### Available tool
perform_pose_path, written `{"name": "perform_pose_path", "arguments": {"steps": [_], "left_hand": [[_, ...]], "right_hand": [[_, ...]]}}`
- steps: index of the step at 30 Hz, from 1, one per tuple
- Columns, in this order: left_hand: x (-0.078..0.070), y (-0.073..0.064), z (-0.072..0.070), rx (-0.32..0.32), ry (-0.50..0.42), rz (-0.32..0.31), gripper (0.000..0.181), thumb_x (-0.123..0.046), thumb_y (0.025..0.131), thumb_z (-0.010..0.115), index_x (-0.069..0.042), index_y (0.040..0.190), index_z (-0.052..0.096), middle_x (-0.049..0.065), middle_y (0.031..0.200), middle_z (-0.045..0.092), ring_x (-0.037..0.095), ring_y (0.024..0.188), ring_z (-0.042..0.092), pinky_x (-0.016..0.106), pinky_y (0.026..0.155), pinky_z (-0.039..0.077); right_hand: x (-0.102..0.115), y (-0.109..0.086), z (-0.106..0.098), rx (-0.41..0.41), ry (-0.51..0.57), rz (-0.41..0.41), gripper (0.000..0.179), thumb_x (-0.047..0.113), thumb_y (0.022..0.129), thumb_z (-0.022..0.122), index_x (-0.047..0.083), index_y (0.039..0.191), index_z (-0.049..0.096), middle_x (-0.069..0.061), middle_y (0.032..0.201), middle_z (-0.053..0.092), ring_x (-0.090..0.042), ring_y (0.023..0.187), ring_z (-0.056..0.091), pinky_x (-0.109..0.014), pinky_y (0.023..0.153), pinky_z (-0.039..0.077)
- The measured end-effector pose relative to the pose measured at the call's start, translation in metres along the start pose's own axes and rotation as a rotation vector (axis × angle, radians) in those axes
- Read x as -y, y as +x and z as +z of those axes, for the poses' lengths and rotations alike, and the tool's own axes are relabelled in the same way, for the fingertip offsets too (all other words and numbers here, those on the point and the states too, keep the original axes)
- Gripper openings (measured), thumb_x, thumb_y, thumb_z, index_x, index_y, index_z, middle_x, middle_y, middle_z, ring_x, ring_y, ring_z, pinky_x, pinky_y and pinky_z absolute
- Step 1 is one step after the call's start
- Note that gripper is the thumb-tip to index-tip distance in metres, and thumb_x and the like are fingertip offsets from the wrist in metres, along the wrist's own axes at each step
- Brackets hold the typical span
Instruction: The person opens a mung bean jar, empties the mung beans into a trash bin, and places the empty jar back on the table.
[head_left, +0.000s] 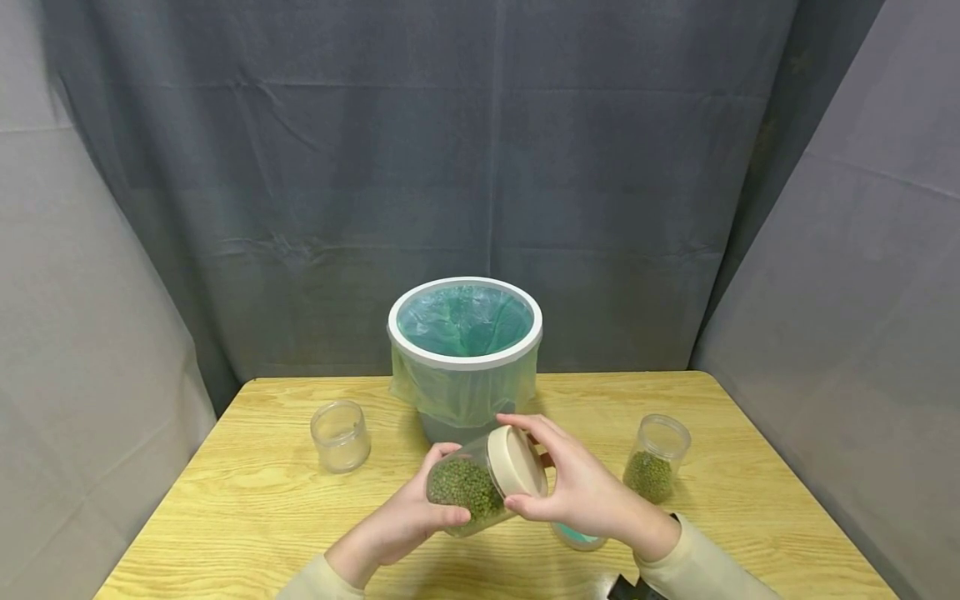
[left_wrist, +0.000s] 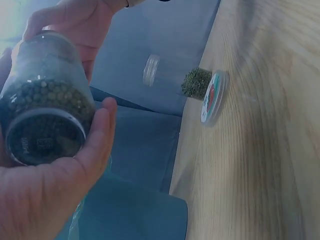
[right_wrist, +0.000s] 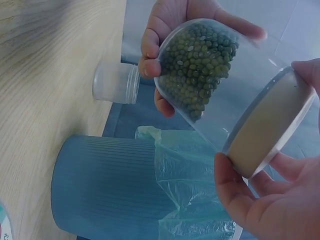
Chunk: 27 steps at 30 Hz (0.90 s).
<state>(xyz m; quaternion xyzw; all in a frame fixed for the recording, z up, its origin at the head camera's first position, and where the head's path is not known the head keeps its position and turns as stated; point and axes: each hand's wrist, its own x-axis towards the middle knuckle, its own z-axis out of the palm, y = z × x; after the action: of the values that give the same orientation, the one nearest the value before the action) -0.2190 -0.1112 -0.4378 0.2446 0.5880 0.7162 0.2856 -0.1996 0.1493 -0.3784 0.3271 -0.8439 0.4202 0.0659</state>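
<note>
A clear jar of green mung beans (head_left: 461, 487) is held tilted above the table, its cream lid (head_left: 517, 461) toward the upper right. My left hand (head_left: 408, 508) grips the jar's body near its base, thumb across the front. Around the lid's rim curl the fingers and thumb of my right hand (head_left: 573, 475). In the right wrist view the beans (right_wrist: 197, 65) lie toward the base and the lid (right_wrist: 270, 125) covers the mouth. The jar's round bottom (left_wrist: 45, 135) faces the left wrist camera.
Behind the hands stands a bin (head_left: 465, 364) with a green liner. An empty clear jar (head_left: 341, 437) is at the left, an unlidded jar part-filled with beans (head_left: 655, 462) at the right. A round lid with a coloured label (left_wrist: 214, 97) lies on the wooden table (head_left: 225, 517).
</note>
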Motion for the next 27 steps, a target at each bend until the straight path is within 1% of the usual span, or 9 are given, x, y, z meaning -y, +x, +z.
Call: {"name": "perform_pose_path", "arguments": {"steps": [3, 8, 10, 12, 16, 19, 27], "left_hand": [[-0.0005, -0.0003, -0.0002, -0.021, 0.040, -0.002, 0.080, -0.019, 0.091, 0.080, -0.012, 0.144, 0.020, 0.010, 0.147, 0.043, 0.022, 0.126, 0.056, 0.035, 0.101, 0.052], [-0.0007, -0.0016, 0.0001, -0.074, 0.088, -0.011, 0.080, -0.014, 0.089, 0.079, -0.011, 0.146, 0.023, 0.016, 0.155, 0.035, 0.023, 0.125, 0.056, 0.036, 0.097, 0.053], [-0.0004, -0.0021, 0.0001, -0.089, 0.098, -0.007, 0.078, -0.013, 0.089, 0.079, -0.010, 0.146, 0.024, 0.016, 0.156, 0.035, 0.023, 0.124, 0.057, 0.036, 0.097, 0.054], [0.0006, -0.0022, -0.0004, -0.093, 0.104, 0.005, 0.076, -0.013, 0.090, 0.078, -0.008, 0.145, 0.025, 0.015, 0.154, 0.039, 0.022, 0.123, 0.058, 0.036, 0.097, 0.054], [0.0029, -0.0016, -0.0013, -0.082, 0.094, 0.036, 0.075, -0.013, 0.090, 0.078, -0.004, 0.144, 0.027, 0.009, 0.145, 0.048, 0.021, 0.121, 0.059, 0.036, 0.097, 0.055], [0.0045, -0.0014, -0.0017, -0.066, 0.078, 0.047, 0.074, -0.014, 0.090, 0.078, -0.004, 0.144, 0.028, 0.005, 0.142, 0.050, 0.021, 0.121, 0.059, 0.036, 0.096, 0.056], [0.0035, -0.0031, -0.0015, -0.033, 0.052, 0.054, 0.073, -0.018, 0.092, 0.077, -0.006, 0.144, 0.027, 0.004, 0.141, 0.052, 0.021, 0.121, 0.060, 0.035, 0.097, 0.056]], "right_hand": [[-0.0007, 0.0001, 0.0003, 0.005, -0.004, -0.006, 0.083, 0.021, 0.078, 0.088, 0.014, 0.151, 0.048, -0.004, 0.131, 0.060, -0.011, 0.104, 0.059, -0.030, 0.086, 0.059], [-0.0026, 0.0011, 0.0008, 0.017, 0.002, -0.030, 0.081, 0.022, 0.080, 0.088, 0.015, 0.150, 0.047, -0.005, 0.134, 0.059, -0.011, 0.105, 0.058, -0.030, 0.086, 0.059], [-0.0031, 0.0014, 0.0007, 0.023, 0.009, -0.044, 0.082, 0.021, 0.080, 0.087, 0.017, 0.151, 0.046, -0.005, 0.136, 0.057, -0.012, 0.107, 0.058, -0.031, 0.088, 0.058], [-0.0039, 0.0014, 0.0002, 0.031, 0.015, -0.055, 0.083, 0.019, 0.080, 0.087, 0.018, 0.152, 0.045, -0.004, 0.138, 0.056, -0.013, 0.108, 0.058, -0.032, 0.089, 0.058], [-0.0039, 0.0014, -0.0022, 0.049, 0.014, -0.084, 0.087, 0.018, 0.080, 0.087, 0.019, 0.154, 0.042, -0.003, 0.142, 0.053, -0.012, 0.111, 0.057, -0.033, 0.089, 0.057], [-0.0037, 0.0011, -0.0040, 0.066, 0.008, -0.098, 0.087, 0.020, 0.081, 0.087, 0.018, 0.155, 0.041, -0.002, 0.145, 0.052, -0.011, 0.114, 0.056, -0.033, 0.090, 0.057], [-0.0050, -0.0007, -0.0081, 0.090, 0.015, -0.119, 0.085, 0.024, 0.085, 0.085, 0.020, 0.157, 0.038, -0.004, 0.150, 0.047, -0.012, 0.120, 0.053, -0.033, 0.093, 0.057]]}}
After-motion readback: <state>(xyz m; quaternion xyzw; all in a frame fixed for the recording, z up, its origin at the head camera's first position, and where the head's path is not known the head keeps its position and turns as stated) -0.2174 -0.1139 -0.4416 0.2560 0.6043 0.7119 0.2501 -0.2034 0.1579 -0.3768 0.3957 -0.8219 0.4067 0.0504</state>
